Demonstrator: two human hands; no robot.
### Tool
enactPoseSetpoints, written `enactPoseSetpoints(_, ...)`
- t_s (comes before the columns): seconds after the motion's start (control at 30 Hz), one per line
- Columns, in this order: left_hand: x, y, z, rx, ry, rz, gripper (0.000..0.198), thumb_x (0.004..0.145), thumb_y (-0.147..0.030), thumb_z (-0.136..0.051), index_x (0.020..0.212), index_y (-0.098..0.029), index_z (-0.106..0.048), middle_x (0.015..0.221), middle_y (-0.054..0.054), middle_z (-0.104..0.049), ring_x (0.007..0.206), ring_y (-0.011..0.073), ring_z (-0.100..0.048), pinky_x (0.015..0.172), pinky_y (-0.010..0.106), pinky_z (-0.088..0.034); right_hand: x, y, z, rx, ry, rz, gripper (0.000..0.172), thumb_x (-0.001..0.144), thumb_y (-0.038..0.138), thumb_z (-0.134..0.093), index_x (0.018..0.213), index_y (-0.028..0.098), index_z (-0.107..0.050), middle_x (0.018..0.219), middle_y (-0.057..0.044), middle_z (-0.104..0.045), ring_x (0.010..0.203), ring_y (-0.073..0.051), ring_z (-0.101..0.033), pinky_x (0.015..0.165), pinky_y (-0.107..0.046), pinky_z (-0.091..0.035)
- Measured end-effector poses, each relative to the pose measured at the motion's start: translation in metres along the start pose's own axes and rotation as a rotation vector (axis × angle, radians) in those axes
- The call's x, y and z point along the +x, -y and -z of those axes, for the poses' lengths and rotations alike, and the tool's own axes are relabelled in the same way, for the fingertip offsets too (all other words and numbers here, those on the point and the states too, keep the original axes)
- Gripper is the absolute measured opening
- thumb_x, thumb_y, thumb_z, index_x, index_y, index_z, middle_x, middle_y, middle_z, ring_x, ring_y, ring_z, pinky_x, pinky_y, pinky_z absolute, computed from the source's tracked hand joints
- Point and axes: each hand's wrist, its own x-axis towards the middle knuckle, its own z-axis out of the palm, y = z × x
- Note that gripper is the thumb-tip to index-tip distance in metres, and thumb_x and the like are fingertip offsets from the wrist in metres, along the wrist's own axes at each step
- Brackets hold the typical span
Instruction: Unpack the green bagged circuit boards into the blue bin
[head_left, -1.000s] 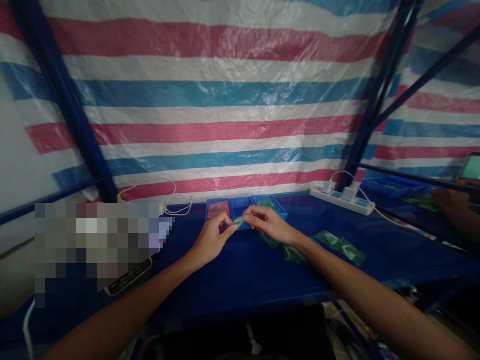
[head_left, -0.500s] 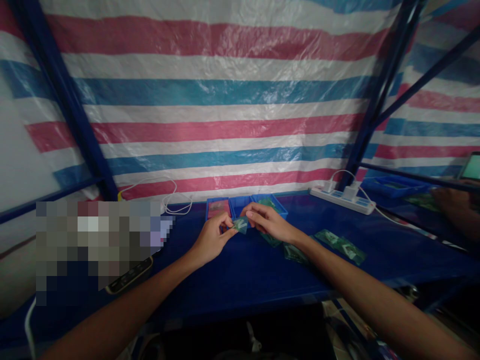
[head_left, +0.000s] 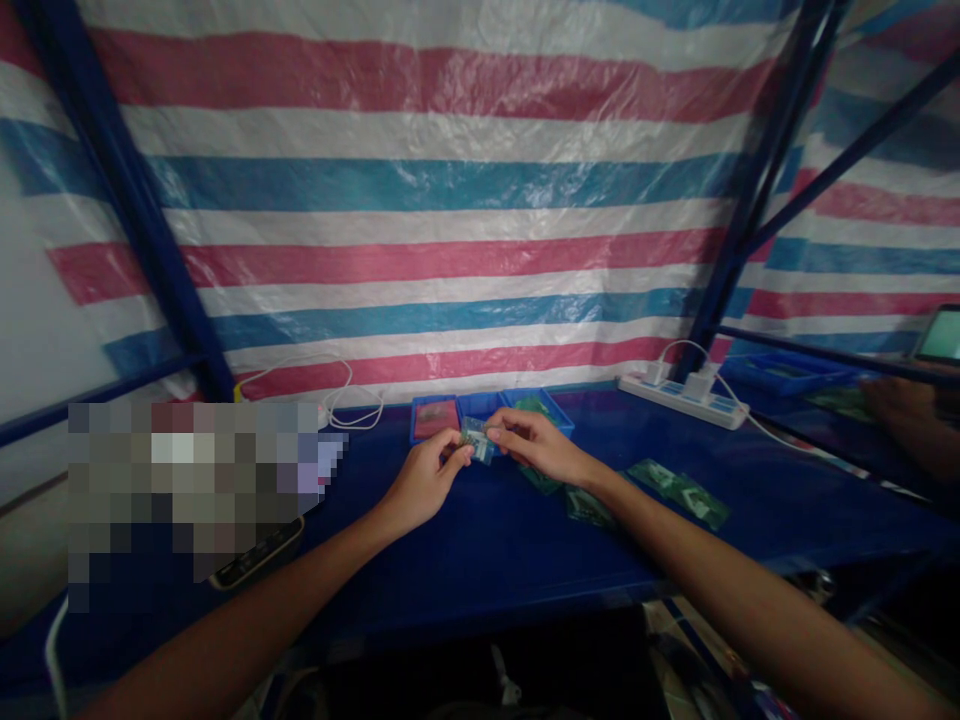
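Note:
A small clear plastic bag (head_left: pixel 478 444) with something pale inside is held up between my two hands, above the blue table (head_left: pixel 480 545). My left hand (head_left: pixel 421 482) pinches its left edge between thumb and fingers. The fingers of my right hand (head_left: pixel 546 450) are closed on its right edge. Just behind are blue trays: the left one holds flat red pieces (head_left: pixel 436 419), and green packets (head_left: pixel 534 404) lie in the right one. More green packets (head_left: pixel 590 507) rest under and beside my right forearm, with a further pair (head_left: pixel 679 490) to the right.
A white power strip (head_left: pixel 682 400) with plugs and a cable lies at the back right. A dark flat device (head_left: pixel 259 553) sits at the left beside a blurred-out area. Past the blue post (head_left: pixel 724 270), another person's hand (head_left: pixel 904 415) is visible. Striped sheeting hangs behind.
The bag has turned and now shows more of its flat side. My right fingers have come down onto its right edge, where they were a little apart from it before.

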Motion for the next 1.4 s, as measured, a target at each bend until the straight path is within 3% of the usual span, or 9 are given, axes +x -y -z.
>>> enactPoseSetpoints(0.17,0.001,0.0008,-0.0001,0.023,-0.02,0.008,0.025,0.101,-0.04,-0.059,0.09,-0.019,-0.064,0.082,-0.001,-0.067,0.072,0.0153,-0.06,0.065,0.026,-0.041,-0.0006,-0.0002,-0.0006,0.001,-0.011,0.004,0.04,0.093,0.056,-0.071,0.081,0.02,-0.059,0.067,0.005,-0.044,0.056,-0.009,-0.037,0.049,-0.024,-0.025)
enactPoseSetpoints(0.63,0.0007,0.0005,0.0002,0.032,-0.044,0.012,0.02,0.098,-0.039,-0.064,0.094,-0.019,-0.065,0.083,-0.001,-0.068,0.072,0.0153,-0.06,0.064,0.026,-0.041,0.0011,-0.0041,0.0004,-0.036,0.013,0.062,0.035,0.095,0.052,-0.069,0.083,0.019,-0.063,0.073,0.003,-0.048,0.065,-0.012,-0.04,0.061,-0.028,-0.03)
enactPoseSetpoints(0.97,0.0003,0.0023,-0.0026,0.005,-0.037,0.046,0.025,0.099,-0.043,-0.061,0.099,-0.019,-0.066,0.083,0.0,-0.068,0.071,0.0157,-0.06,0.062,0.026,-0.041,0.0008,-0.0045,0.0012,-0.027,0.018,0.048,0.031,0.095,0.048,-0.07,0.085,0.019,-0.064,0.074,0.003,-0.049,0.064,-0.012,-0.04,0.06,-0.027,-0.03)
enactPoseSetpoints(1.2,0.0025,0.0021,-0.0018,-0.038,-0.065,0.059,0.029,0.102,-0.046,-0.053,0.104,-0.019,-0.066,0.092,0.003,-0.07,0.079,0.0178,-0.064,0.069,0.027,-0.047,0.0005,-0.0042,0.0019,-0.075,0.021,0.056,0.035,0.096,0.051,-0.067,0.084,0.018,-0.063,0.072,0.004,-0.047,0.064,-0.012,-0.039,0.061,-0.028,-0.03)
enactPoseSetpoints(1.4,0.0014,0.0,-0.0006,-0.034,-0.069,0.044,0.028,0.101,-0.045,-0.055,0.094,-0.019,-0.063,0.085,0.001,-0.067,0.075,0.0165,-0.062,0.066,0.026,-0.045,0.0006,-0.0054,-0.0014,0.015,0.039,0.045,0.034,0.094,0.049,-0.071,0.085,0.019,-0.058,0.075,0.004,-0.047,0.065,-0.012,-0.039,0.061,-0.027,-0.03)
